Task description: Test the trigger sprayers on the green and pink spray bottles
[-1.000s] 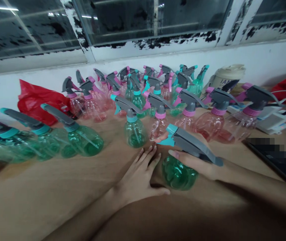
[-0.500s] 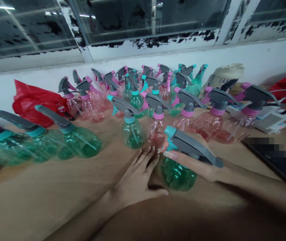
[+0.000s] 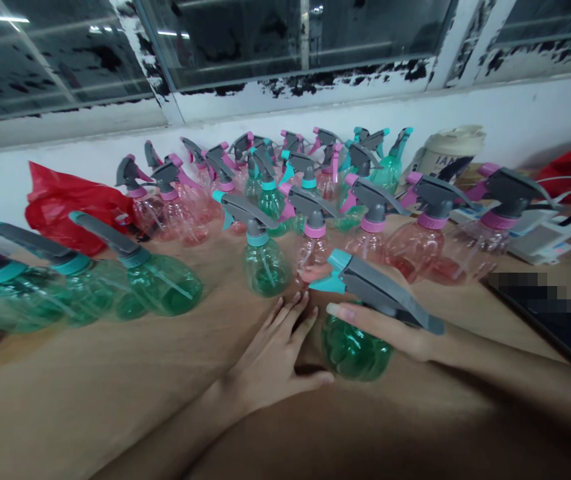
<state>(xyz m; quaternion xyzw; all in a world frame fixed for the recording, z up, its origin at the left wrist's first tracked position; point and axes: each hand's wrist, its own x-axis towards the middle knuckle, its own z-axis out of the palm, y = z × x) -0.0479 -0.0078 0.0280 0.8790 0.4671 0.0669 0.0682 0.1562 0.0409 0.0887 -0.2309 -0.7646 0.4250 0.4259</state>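
Note:
A green spray bottle (image 3: 355, 350) with a grey and teal trigger head stands upright on the table before me. My right hand (image 3: 390, 327) is around its neck, thumb on the near side. One fingertip shows beyond the teal trigger, which sticks out forward; the other fingers are hidden behind the spray head. Just left of this bottle, my left hand (image 3: 275, 360) lies flat on the wooden table (image 3: 165, 373), fingers spread, holding nothing. Beyond my left fingertips stand another green spray bottle (image 3: 265, 270) and a pink spray bottle (image 3: 313, 253).
Several green spray bottles (image 3: 165, 283) line the left side. More pink spray bottles (image 3: 418, 247) stand to the right and in rows at the back. A red plastic bag (image 3: 65, 207), a white tub (image 3: 453, 150) and a dark flat device (image 3: 540, 320) are also here.
The teal trigger has swung forward, away from the bottle's neck. My right index finger has straightened and the thumb sits slightly apart from the trigger. My left hand has stayed in place.

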